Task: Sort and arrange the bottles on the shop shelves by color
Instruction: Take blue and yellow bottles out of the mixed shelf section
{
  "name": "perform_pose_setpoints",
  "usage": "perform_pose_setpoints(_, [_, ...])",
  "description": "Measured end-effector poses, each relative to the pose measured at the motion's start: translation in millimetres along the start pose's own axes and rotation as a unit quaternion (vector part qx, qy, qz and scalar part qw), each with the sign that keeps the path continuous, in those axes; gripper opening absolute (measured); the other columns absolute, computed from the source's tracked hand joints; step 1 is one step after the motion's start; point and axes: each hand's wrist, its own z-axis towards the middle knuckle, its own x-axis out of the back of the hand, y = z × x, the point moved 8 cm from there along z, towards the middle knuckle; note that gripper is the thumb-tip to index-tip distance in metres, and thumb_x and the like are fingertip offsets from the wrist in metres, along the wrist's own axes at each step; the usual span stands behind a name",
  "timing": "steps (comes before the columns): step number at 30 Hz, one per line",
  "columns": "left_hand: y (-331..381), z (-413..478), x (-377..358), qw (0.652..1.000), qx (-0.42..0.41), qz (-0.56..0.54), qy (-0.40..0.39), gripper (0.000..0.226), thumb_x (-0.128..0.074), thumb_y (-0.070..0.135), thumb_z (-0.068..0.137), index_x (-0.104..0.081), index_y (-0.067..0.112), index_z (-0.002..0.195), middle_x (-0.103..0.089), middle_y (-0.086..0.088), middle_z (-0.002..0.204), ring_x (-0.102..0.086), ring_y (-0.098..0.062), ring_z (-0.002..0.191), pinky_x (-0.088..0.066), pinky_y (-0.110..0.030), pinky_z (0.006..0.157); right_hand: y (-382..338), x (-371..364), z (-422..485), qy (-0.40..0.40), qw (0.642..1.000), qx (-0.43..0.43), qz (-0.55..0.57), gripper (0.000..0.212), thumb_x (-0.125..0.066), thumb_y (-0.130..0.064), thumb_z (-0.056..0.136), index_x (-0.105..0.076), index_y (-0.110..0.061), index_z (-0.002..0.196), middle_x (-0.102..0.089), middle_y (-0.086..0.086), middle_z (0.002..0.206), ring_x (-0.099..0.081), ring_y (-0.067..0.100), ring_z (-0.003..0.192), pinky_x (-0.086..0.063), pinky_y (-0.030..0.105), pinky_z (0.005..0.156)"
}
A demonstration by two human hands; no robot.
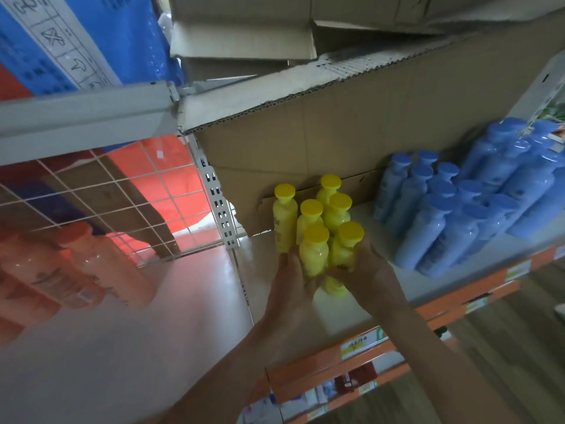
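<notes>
Left hand point(295, 289) and right hand point(368, 269) jointly grip the two front yellow bottles point(315, 255) of the cluster on the shelf point(351, 313).

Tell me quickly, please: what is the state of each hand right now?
Left hand: closed, grips the front-left yellow bottle.
Right hand: closed, grips the front-right yellow bottle.
</notes>
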Motion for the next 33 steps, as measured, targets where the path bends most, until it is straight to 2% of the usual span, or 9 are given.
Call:
perform_pose_setpoints(4, [3, 9, -4, 1.000, -0.009, 0.023, 0.006, 0.069, -0.070, 0.039, 0.089, -0.033, 0.012, 0.141, -0.043, -0.007, 0.135, -0.052, -0.020, 0.116, -0.041, -0.024, 0.084, 1, 1, 12, 0.019, 0.999, 0.008, 0.030, 0.076, -0.082, -0.029, 0.073, -0.035, -0.025, 0.133, -0.058, 0.008, 0.119, -0.061, 0.031, 0.098, -0.050, 0.039, 0.074])
perform_pose_setpoints(10, [3, 16, -8, 0.999, 0.009, 0.037, 0.015, 0.061, -0.071, 0.035, 0.089, -0.038, 0.006, 0.130, -0.047, -0.013, 0.130, -0.056, -0.031, 0.111, -0.047, -0.035, 0.081, 2, -1, 16, 0.010, 1.000, 0.015, 0.024, 0.067, -0.079, -0.027, 0.078, -0.030, -0.021, 0.123, -0.059, 0.011, 0.117, -0.061, 0.034, 0.095, -0.040, 0.032, 0.069])
perform_pose_setpoints(14, [3, 17, -9, 0.999, 0.021, 0.043, 0.014, 0.062, -0.073, 0.036, 0.088, -0.039, 0.004, 0.128, -0.048, -0.013, 0.126, -0.056, -0.031, 0.109, -0.046, -0.034, 0.078, -2, 0, 12, 0.003, 0.999, 0.029, 0.019, 0.073, -0.081, -0.027, 0.077, -0.026, -0.020, 0.125, -0.059, 0.014, 0.120, -0.063, 0.037, 0.095, -0.049, 0.039, 0.070])
perform_pose_setpoints(18, [-8, 12, -9, 0.996, 0.045, 0.077, -0.018, 0.062, -0.071, 0.040, 0.088, -0.039, 0.009, 0.131, -0.051, -0.013, 0.126, -0.056, -0.032, 0.112, -0.047, -0.036, 0.080, 1, 3, 10, -0.019, 0.998, 0.026, -0.054, 0.068, -0.075, -0.021, 0.080, -0.026, -0.014, 0.127, -0.058, 0.018, 0.120, -0.062, 0.040, 0.099, -0.049, 0.040, 0.074])
perform_pose_setpoints(23, [-13, -8, 3, 0.990, 0.041, 0.129, -0.030, 0.057, -0.064, 0.041, 0.090, -0.038, 0.018, 0.134, -0.052, -0.012, 0.121, -0.056, -0.034, 0.110, -0.050, -0.043, 0.081, 15, 1, -9, -0.081, 0.975, -0.011, -0.206, 0.057, -0.064, -0.040, 0.091, -0.039, -0.006, 0.128, -0.053, 0.014, 0.126, -0.053, 0.031, 0.119, -0.044, 0.038, 0.092])
perform_pose_setpoints(25, [-13, -16, 9, 0.987, 0.031, 0.154, -0.037, 0.047, -0.061, 0.041, 0.090, -0.040, 0.018, 0.127, -0.052, -0.013, 0.117, -0.054, -0.036, 0.109, -0.051, -0.044, 0.082, 19, -6, -21, -0.124, 0.954, -0.021, -0.273, 0.047, -0.055, -0.045, 0.094, -0.044, -0.009, 0.123, -0.055, 0.011, 0.124, -0.054, 0.028, 0.117, -0.045, 0.036, 0.092])
perform_pose_setpoints(28, [-16, -33, 23, 0.981, 0.022, 0.192, -0.034, 0.051, -0.059, 0.036, 0.091, -0.040, 0.023, 0.136, -0.050, -0.011, 0.126, -0.049, -0.032, 0.119, -0.048, -0.042, 0.092, 3, -26, -38, -0.173, 0.932, 0.028, -0.318, 0.041, -0.045, -0.049, 0.097, -0.051, -0.016, 0.120, -0.058, 0.004, 0.119, -0.056, 0.022, 0.111, -0.048, 0.033, 0.088])
perform_pose_setpoints(33, [-35, -68, 76, 0.963, 0.036, 0.262, 0.045, 0.061, -0.055, 0.044, 0.092, -0.039, 0.016, 0.145, -0.050, -0.009, 0.135, -0.049, -0.028, 0.124, -0.046, -0.039, 0.099, -69, -73, -51, -0.198, 0.940, 0.149, -0.236, 0.042, -0.046, -0.046, 0.098, -0.047, -0.025, 0.134, -0.055, -0.003, 0.132, -0.053, 0.018, 0.122, -0.047, 0.035, 0.096])
